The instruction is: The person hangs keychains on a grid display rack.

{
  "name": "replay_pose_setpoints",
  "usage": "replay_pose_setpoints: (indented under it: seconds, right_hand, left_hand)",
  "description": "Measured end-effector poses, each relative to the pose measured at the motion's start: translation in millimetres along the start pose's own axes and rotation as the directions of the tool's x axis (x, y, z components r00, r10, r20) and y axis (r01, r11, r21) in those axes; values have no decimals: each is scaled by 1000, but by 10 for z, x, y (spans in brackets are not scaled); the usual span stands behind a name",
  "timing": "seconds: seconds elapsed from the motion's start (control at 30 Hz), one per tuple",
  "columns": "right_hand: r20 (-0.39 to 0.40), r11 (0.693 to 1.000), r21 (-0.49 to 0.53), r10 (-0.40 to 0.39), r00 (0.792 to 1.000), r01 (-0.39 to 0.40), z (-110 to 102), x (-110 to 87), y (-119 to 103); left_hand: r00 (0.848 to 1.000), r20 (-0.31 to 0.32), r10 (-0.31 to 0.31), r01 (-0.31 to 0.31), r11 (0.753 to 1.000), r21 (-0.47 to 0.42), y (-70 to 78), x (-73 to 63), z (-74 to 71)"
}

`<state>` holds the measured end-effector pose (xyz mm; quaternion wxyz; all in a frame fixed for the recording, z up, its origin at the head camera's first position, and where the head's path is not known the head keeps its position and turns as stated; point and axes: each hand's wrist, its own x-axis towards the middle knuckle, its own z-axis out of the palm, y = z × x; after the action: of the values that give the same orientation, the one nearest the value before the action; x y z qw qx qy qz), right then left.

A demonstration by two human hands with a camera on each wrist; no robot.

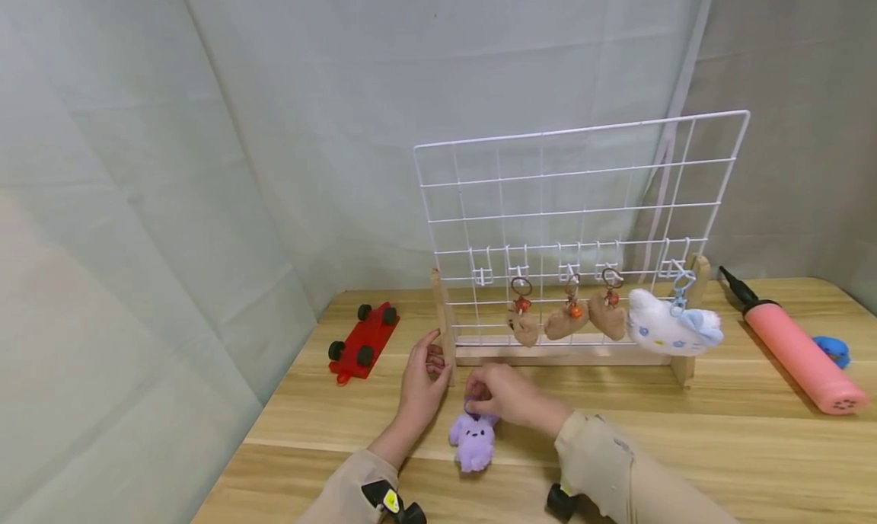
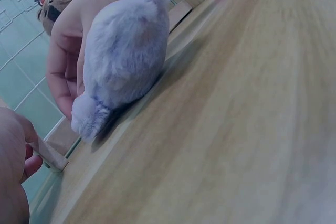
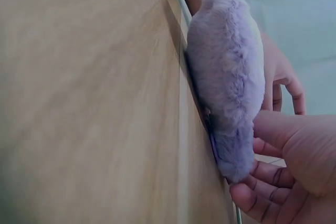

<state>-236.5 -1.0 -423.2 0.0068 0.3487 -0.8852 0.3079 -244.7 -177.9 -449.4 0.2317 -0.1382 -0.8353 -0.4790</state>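
Note:
On the wooden table lies a purple plush keychain (image 1: 474, 442), face up, a small toy animal with long ears. My right hand (image 1: 510, 394) pinches the ring at its top between thumb and fingers. Behind it stands a white wire grid rack (image 1: 582, 130) on a wooden base. My left hand (image 1: 421, 375) holds the rack's left wooden post (image 1: 444, 311) near its foot. From the grid's hooks hang several plush keychains: brown ones (image 1: 567, 324) and a white cat head (image 1: 664, 330) with a blue bow. A white hook (image 1: 483, 276) sits at the left end of the row.
Left of the rack, a red toy car base (image 1: 363, 345) with black wheels lies on the table. To the right are a pink hand pump (image 1: 802, 353) with a black nozzle and a small blue object (image 1: 832, 350). Pale curtains (image 1: 329, 128) hang behind.

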Motion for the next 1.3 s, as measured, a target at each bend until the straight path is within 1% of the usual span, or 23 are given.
replay_pose_setpoints:
  seconds: [0.17, 0.23, 0.33, 0.47, 0.63, 0.93, 1.07, 1.17, 1.3]
  right_hand:
    - [-8, 996, -88, 17, 1000, -18, 15, -6, -17]
    - [-12, 993, -120, 13, 1000, -14, 21, -8, -14]
    - [-14, 990, -142, -5, 1000, 3, 32, -1, -7]
    - [-5, 990, -138, -12, 1000, 11, 30, 12, -10]
    - [8, 991, -137, -2, 1000, 3, 33, 18, -13]
    - [5, 990, -136, 30, 1000, -29, 29, -10, -31]
    - [9, 990, -137, 35, 999, -33, 24, -12, -34]
    - [11, 992, -120, 28, 1000, -26, 18, -15, -30]
    - [26, 997, -73, 13, 1000, -11, 10, -17, -15]
  left_hand:
    - [1000, -1, 12, -12, 1000, 7, 8, -5, -2]
    - [1000, -2, 16, -16, 1000, 12, 7, -7, -3]
    - [1000, -2, 13, -13, 1000, 9, 8, -9, -6]
    - [1000, 1, 3, -3, 1000, 1, 20, -6, -12]
    - [1000, 5, -3, 2, 1000, 4, 14, -3, -16]
    - [1000, 2, 17, -17, 1000, 7, -3, -13, -3]
    - [1000, 0, 14, -14, 1000, 12, -3, -10, -1]
    - [1000, -2, 3, -3, 1000, 11, 11, -5, -2]
    - [1000, -1, -9, 9, 1000, 6, 22, -4, -9]
